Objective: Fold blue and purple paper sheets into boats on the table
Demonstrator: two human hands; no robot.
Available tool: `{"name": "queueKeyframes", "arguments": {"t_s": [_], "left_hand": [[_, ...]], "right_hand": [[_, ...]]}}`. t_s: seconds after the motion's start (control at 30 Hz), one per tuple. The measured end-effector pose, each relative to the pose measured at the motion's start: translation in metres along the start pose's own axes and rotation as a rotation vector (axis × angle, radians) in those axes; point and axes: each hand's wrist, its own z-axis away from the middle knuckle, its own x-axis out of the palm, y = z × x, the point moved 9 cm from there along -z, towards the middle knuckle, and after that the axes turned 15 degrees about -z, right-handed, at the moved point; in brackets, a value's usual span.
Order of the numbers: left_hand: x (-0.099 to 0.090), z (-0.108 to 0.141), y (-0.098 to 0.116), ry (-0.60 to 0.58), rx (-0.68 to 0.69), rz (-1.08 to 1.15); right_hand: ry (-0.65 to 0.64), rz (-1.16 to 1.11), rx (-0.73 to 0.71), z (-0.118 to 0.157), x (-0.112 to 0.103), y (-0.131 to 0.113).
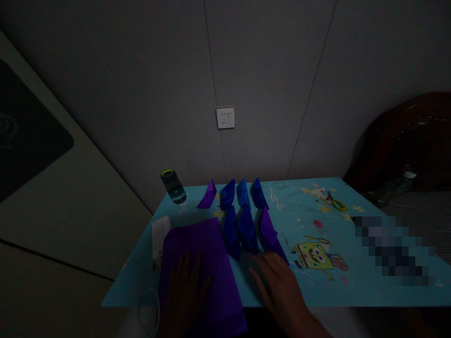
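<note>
A large sheet of purple paper (200,239) lies at the front left of the table, its near end reaching past the edge. My left hand (185,286) rests flat on it with the fingers spread. Just right of the sheet is my right hand (278,281), fingers apart and slightly bent, low over the table with a dark patch beneath that I cannot make out. Beyond it stand folded paper boats in two rows. The front row has a blue boat (231,232), a second blue boat (248,230) and a purple boat (268,230). Behind are a smaller purple boat (208,195) and several blue ones.
A dark water bottle (174,187) stands at the back left of the blue cartoon-printed table (282,286). A white pack (161,234) lies beside the purple sheet. Yellow-handled scissors (337,203) lie at the back right. A wall socket (225,118) is above the table.
</note>
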Motion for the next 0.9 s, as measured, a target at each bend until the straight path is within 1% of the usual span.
{"name": "queueKeyframes", "arguments": {"t_s": [0.03,0.1,0.2,0.3,0.4,0.53,0.67,0.8,0.9], "left_hand": [[0.001,0.000,0.001,0.009,0.008,-0.017],[0.001,-0.001,0.005,0.037,0.032,-0.034],[-0.002,-0.007,0.018,0.080,0.068,-0.032],[-0.004,-0.015,0.033,0.104,0.097,-0.020],[-0.006,-0.021,0.048,0.103,0.124,-0.012],[-0.011,-0.025,0.073,0.070,0.171,0.023],[-0.018,-0.027,0.098,0.057,0.221,0.085],[-0.025,-0.035,0.116,0.058,0.241,0.129],[-0.027,-0.043,0.125,0.040,0.265,0.156]], "right_hand": [[0.021,0.068,-0.061,-0.007,-0.003,-0.005],[0.019,0.189,-0.127,-0.023,0.001,-0.011],[-0.052,0.282,-0.148,-0.043,0.020,-0.011],[-0.097,0.310,-0.112,-0.049,0.036,0.002],[-0.077,0.346,-0.054,-0.042,0.037,0.025],[-0.057,0.406,-0.038,-0.023,0.023,0.053],[-0.061,0.414,-0.061,-0.008,-0.004,0.072],[-0.044,0.394,-0.077,-0.001,-0.035,0.089],[-0.040,0.420,-0.104,0.001,-0.049,0.099]]}}
